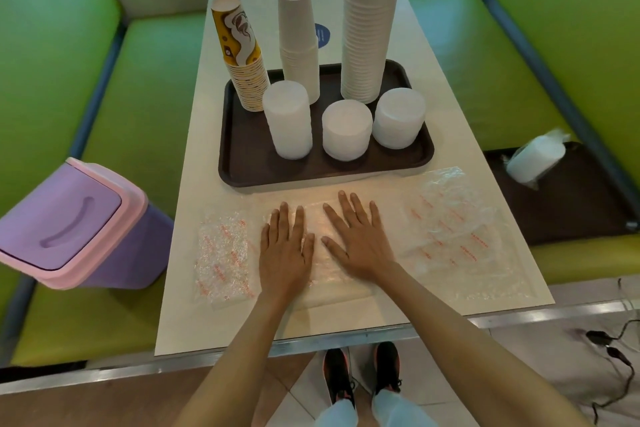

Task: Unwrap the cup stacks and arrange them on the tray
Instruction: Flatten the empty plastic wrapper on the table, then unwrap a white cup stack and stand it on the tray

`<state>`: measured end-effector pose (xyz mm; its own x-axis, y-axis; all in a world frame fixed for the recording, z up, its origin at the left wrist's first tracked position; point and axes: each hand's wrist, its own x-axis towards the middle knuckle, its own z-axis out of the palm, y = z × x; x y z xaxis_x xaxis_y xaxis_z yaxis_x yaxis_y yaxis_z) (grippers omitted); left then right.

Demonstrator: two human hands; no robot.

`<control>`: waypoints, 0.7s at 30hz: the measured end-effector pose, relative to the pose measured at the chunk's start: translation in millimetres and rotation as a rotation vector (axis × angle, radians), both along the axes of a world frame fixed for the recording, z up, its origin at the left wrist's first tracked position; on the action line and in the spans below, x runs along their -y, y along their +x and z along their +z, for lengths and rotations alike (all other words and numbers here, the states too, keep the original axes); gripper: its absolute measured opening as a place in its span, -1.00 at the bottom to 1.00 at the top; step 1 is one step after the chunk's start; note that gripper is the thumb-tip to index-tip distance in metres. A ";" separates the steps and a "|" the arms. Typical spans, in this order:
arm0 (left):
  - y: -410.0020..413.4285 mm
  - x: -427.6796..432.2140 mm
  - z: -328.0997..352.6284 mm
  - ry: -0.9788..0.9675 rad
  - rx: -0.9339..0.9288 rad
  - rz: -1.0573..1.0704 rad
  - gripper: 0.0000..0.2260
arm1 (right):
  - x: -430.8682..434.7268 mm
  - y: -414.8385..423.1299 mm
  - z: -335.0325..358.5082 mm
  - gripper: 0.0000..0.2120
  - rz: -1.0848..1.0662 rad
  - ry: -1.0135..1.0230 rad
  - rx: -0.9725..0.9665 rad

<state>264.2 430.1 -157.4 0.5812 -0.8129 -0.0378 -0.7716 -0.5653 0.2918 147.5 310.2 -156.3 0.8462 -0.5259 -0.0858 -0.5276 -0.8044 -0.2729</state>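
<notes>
One white rectangular table (450, 107) is carrying one dark brown plastic tray (311, 180), with bare tabletop on either side. Three paper cup stacks (299, 45) and three short white stacks (346, 132) are standing on it. Nearer, left hand (285, 250) and right hand (356, 239) are pressing flat-fingered on the middle of three clear plastic wrappers (325, 218).

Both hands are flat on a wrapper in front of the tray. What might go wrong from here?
The tall white cup stack rises out of frame; a bump to the tray might topple it. The printed cup stack leans left at the tray's edge and may tip off. A wrapped stack lies off the table at right and might be missed.
</notes>
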 end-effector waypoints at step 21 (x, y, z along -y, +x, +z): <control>-54.9 95.3 81.5 -0.342 -0.278 -0.102 -0.67 | 98.7 -66.8 57.9 -0.67 -0.455 -0.122 0.617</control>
<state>209.3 334.8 -75.9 0.5035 -0.8582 0.0997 -0.6843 -0.3257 0.6524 80.7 211.5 -98.4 0.4203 -0.8086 0.4118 -0.5948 -0.5882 -0.5479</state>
